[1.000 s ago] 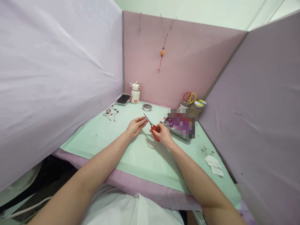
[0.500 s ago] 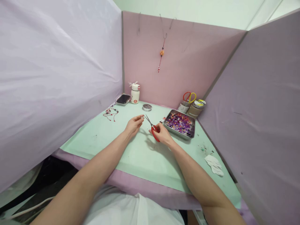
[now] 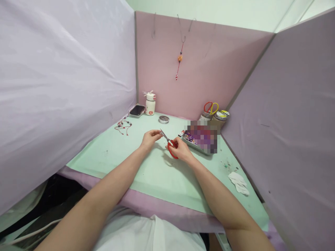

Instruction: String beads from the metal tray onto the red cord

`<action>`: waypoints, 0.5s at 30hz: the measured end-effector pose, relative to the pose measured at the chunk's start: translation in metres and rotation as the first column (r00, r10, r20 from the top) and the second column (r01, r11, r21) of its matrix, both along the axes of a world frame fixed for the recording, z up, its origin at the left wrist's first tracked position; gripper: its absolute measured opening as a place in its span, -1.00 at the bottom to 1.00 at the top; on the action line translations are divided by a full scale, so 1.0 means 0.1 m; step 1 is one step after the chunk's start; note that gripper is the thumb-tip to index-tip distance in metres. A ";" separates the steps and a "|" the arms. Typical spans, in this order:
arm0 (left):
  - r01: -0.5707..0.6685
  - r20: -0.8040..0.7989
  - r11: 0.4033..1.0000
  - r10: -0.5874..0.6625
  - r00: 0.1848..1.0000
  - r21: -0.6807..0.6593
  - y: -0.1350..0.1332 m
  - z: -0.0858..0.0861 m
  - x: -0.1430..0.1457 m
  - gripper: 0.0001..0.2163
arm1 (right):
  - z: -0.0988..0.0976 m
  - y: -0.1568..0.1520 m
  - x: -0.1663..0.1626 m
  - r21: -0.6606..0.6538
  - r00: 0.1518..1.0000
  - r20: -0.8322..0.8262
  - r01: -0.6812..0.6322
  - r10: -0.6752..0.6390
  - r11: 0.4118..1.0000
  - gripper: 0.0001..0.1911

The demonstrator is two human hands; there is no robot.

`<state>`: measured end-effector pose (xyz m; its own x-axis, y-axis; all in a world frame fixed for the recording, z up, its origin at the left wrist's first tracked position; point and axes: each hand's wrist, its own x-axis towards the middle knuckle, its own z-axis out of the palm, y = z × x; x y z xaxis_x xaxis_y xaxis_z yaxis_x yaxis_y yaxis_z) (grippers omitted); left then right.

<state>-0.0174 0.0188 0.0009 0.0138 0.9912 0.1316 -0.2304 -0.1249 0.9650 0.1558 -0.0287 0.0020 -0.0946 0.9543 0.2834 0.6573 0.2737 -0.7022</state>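
Observation:
My right hand (image 3: 180, 150) grips a pair of red-handled scissors (image 3: 172, 149), with the blades pointing up and left. The blade tips reach the fingertips of my left hand (image 3: 151, 138). Those fingers are pinched together on something too small to make out. Just right of the scissors, a metal tray (image 3: 195, 149) holds many beads (image 3: 190, 137), mainly purple; most of its contents are blurred by pixelation.
Behind my hands lies a round spool (image 3: 164, 119). A white bottle (image 3: 150, 104), a phone (image 3: 137, 110) and beaded cords (image 3: 123, 126) are at the back left. Jars (image 3: 220, 120) stand behind the tray. Crumpled white cloth (image 3: 238, 183) lies right; a beaded string (image 3: 180, 58) hangs on the pink partition.
The scissors have moved slightly left and down, and their blades now meet my left fingertips instead of standing a little apart. My left hand has shifted slightly right.

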 end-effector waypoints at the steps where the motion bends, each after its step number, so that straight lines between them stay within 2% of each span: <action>1: 0.011 -0.013 1.000 -0.011 1.000 -0.004 -0.01 0.00 0.00 -0.74 | 0.00 0.00 0.00 0.011 1.000 -0.001 -0.004 0.004 1.000 -0.61; 8: 0.045 -0.068 0.999 -0.047 0.997 -0.027 -0.06 0.04 0.01 -0.82 | -0.02 0.03 0.03 0.006 0.999 0.025 -0.034 0.034 0.999 -0.68; 15: 0.034 -0.064 0.998 -0.037 0.997 -0.056 -0.06 0.03 0.01 -0.78 | -0.03 0.06 0.06 -0.025 0.999 0.028 -0.024 0.025 0.999 -0.68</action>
<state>-0.0165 0.0129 0.0039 0.0557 0.9957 0.0745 -0.1702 -0.0640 0.9833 0.1615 -0.0231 -0.0011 -0.1258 0.9583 0.2565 0.6703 0.2727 -0.6901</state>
